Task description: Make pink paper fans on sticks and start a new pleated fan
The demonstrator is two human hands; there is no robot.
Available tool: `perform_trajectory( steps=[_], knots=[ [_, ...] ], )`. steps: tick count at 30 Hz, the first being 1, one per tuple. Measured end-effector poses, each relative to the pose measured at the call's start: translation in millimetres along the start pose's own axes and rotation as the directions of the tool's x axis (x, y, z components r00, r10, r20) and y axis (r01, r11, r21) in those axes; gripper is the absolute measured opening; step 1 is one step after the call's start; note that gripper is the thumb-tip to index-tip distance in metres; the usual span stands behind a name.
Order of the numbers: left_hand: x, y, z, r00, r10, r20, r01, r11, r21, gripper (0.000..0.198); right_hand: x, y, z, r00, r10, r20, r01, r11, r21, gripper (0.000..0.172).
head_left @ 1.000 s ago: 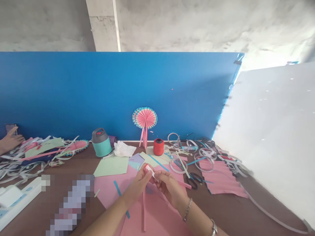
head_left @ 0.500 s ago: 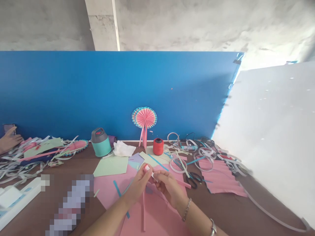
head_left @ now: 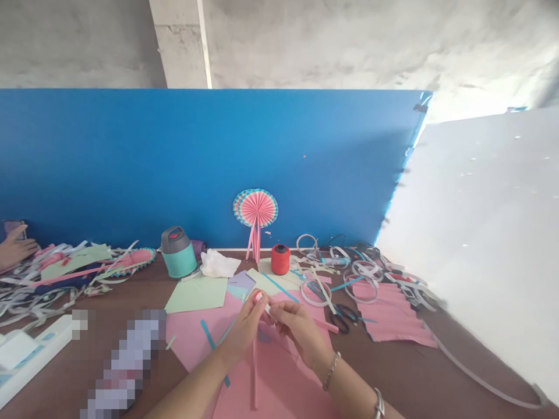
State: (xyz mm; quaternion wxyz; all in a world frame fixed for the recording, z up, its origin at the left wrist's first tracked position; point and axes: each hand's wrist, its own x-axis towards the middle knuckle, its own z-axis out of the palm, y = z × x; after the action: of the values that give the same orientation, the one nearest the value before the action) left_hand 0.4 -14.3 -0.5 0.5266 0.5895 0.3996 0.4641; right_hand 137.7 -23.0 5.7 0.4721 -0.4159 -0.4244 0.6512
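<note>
My left hand is closed around a small red-and-white piece, whose kind I cannot make out. Thumb and fingers of my right hand pinch a narrow white strip beside it; the fingers hide whether the two are joined. Both hands meet above large pink paper. A folded pink paper strip runs toward me below my left hand. Blue paper strips lie left of the hands, black-handled scissors to the right.
A pink pleated paper fan stands against the blue partition. Near it are a red thread spool, a crumpled tissue and a teal container. White strip coils lie right; a co-worker's hand shows far left.
The white strip and my right fingertips have shifted slightly left and up, closer to the small piece in my left hand. Other things have stayed in place.
</note>
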Motion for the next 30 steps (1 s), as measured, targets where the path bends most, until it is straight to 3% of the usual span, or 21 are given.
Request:
perform_trajectory(
  steps=[14, 25, 30],
  knots=[
    [-1.5, 0.1, 0.7, 1.000, 0.012, 0.011, -0.013, 0.993, 0.116, 0.031, 3.2, -0.8, -8.3, 0.995, 0.102, -0.019, -0.104, 0.987, -0.123, 0.030],
    [2.2, -8.0, -4.6, 0.999, 0.032, 0.029, -0.035, 0.992, 0.125, 0.031, 0.8, -2.1, -5.8, 0.997, 0.076, -0.008, -0.077, 0.993, -0.093, 0.027],
    [1.5, -4.3, -7.2, 0.998, -0.002, 0.066, -0.005, 0.995, 0.095, 0.036, 1.2, 0.1, -9.1, 0.996, 0.084, 0.030, -0.082, 0.995, -0.061, 0.053]
  ],
)
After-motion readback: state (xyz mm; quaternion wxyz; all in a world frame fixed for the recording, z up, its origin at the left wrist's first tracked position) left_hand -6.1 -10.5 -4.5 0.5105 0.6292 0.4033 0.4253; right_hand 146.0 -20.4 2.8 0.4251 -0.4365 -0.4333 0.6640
